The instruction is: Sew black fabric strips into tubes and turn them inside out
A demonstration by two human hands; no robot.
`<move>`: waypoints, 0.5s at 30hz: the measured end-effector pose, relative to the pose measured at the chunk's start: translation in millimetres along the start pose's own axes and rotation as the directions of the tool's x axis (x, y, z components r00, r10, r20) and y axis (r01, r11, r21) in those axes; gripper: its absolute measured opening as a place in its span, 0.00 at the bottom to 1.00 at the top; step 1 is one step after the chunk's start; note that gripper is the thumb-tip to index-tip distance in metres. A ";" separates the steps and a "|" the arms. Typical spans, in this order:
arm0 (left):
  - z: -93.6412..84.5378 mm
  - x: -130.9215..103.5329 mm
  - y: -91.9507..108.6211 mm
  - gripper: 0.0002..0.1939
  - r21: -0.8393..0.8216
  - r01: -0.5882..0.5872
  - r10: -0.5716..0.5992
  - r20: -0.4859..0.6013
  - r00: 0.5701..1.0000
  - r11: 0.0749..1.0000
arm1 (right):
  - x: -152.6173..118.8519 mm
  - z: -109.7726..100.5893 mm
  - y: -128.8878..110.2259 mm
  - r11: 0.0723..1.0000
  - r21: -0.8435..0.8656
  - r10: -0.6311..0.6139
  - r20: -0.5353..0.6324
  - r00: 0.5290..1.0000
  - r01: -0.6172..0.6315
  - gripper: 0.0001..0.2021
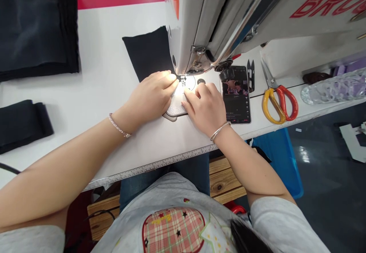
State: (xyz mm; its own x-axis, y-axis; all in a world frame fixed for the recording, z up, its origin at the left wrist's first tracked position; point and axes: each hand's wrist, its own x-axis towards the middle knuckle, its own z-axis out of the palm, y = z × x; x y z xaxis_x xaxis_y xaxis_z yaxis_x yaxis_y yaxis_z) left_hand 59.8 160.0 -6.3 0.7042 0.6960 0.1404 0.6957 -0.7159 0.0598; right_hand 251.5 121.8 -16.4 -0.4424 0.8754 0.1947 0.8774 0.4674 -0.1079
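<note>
A black fabric piece (147, 52) lies on the table left of the sewing machine head and runs under my left hand (154, 94). The fingers of that hand are pressed together on the fabric's edge, right beside the lit presser foot (183, 79). My right hand (207, 106) rests just right and in front of the foot, fingers curled and thumb and forefinger close together over the metal needle plate (176, 108). A tiny dark bit shows at its fingertips; what it is, I cannot make out. The fabric's edge near the needle is mostly hidden by my left fingers.
The sewing machine (197, 24) looms overhead. To the right lie a phone (236, 104), black thread snips (251, 75) and scissors (276, 96) with yellow and red handles. Stacked dark cloth (34, 28) and a folded dark piece (24, 123) sit left. A ruler tape (160, 164) lines the front edge.
</note>
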 end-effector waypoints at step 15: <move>-6.9 0.1 2.1 0.13 0.049 -0.002 -0.001 0.065 0.998 0.999 | -0.7 -2.5 -2.8 1.000 0.010 0.022 0.051 0.998 -0.022 0.17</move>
State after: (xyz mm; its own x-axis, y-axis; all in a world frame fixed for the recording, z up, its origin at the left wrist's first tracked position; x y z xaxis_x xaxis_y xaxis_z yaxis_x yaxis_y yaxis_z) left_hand 60.3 158.2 0.6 0.7114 0.6987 0.0759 0.7001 -0.7140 0.0111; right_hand 249.8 119.6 -13.8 -0.4321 0.8905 0.1426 0.8851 0.4491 -0.1223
